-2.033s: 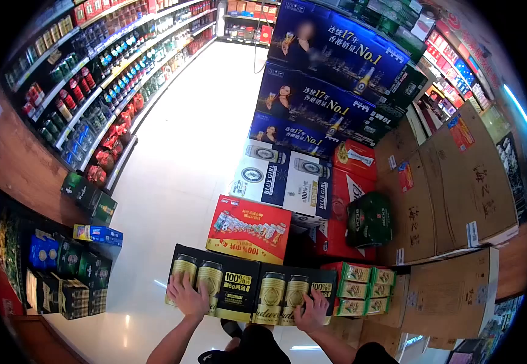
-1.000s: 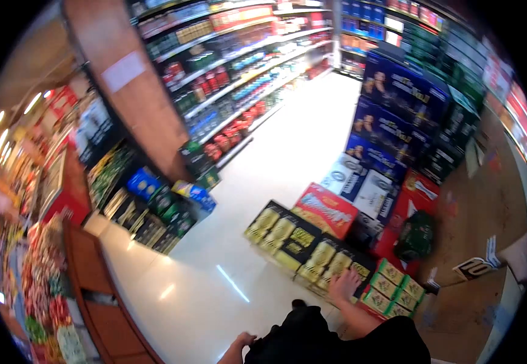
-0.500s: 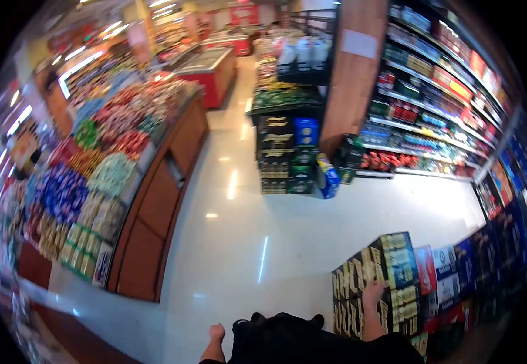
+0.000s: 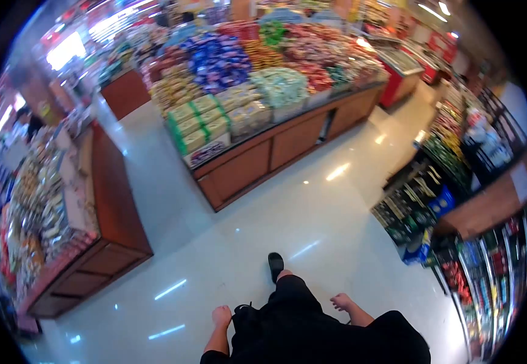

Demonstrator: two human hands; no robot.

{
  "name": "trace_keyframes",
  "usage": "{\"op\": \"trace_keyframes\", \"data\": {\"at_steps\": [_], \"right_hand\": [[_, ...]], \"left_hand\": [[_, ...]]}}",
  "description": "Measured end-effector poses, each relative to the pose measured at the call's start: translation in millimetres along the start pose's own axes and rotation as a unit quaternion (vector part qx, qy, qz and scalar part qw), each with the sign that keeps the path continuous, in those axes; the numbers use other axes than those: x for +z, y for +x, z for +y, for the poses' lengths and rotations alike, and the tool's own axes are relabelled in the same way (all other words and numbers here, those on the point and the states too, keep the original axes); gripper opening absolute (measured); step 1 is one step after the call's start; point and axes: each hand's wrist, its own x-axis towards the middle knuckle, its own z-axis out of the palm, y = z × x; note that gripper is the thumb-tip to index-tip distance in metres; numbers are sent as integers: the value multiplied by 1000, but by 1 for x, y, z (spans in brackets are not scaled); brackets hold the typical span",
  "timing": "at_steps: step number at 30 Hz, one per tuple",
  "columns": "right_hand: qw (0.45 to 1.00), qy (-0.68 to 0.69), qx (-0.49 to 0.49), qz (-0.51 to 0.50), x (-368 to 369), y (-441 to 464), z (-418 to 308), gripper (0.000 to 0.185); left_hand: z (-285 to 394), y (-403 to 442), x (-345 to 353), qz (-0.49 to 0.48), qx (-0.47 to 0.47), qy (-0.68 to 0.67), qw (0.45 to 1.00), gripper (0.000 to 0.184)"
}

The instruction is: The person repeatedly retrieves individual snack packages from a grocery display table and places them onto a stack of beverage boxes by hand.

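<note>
My left hand [image 4: 221, 316] hangs beside my dark clothing with its fingers curled into a loose fist, and nothing shows in it. On the other side, my right hand [image 4: 340, 301] is held out over the pale floor, its fingers loosely bent and a little apart, touching nothing. One black shoe [image 4: 275, 266] is stepped forward below me. Ahead stands a wood-panelled display counter [image 4: 239, 173], heaped with wrapped goods such as a blue pile [image 4: 218, 64] and green-banded packs [image 4: 199, 124]. Both hands are well short of it.
A second wooden counter [image 4: 114, 258] with packaged goods stands at the left, an aisle between the two. At the right are stacked dark cartons [image 4: 406, 206], a blue pack [image 4: 419, 247] and bottle shelves [image 4: 488, 279]. A red freezer [image 4: 400, 85] lies farther back.
My view has swung left, bringing the counters to the front. My right hand has come away from the stacked black-and-gold cartons, which are out of view now. The left hand stays curled.
</note>
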Motion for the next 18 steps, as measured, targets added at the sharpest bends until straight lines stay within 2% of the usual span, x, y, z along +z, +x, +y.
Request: {"op": "trace_keyframes", "data": {"at_steps": [1, 4, 6, 9, 12, 14, 16, 18], "right_hand": [[1000, -13, 15, 2, -4, 10, -10, 32], [998, -41, 46, 11, -15, 44, -53, 32], [998, -53, 44, 13, -17, 71, -98, 31], [997, -78, 2, 5, -5, 112, -187, 32], [994, -87, -69, -7, 10, 144, -293, 30], [984, -102, -141, -23, 28, 181, -363, 27], [972, -88, -218, -9, 49, 200, -437, 25], [939, -128, -318, 40, 72, 219, -500, 25]], "left_hand": [[-5, -3, 0, 13, -58, 9, 998, 44], [-12, -13, -2, 1, -137, -37, 990, 45], [-13, -6, -6, -72, -102, 16, 992, 47], [-30, 34, -1, -127, -90, -14, 988, 45], [-13, 81, -27, -125, -156, -116, 973, 40], [-3, 120, -54, -96, -93, -122, 984, 40], [26, 167, -104, -113, 21, -109, 987, 42], [53, 218, -142, -4, 56, -22, 998, 43]]}}
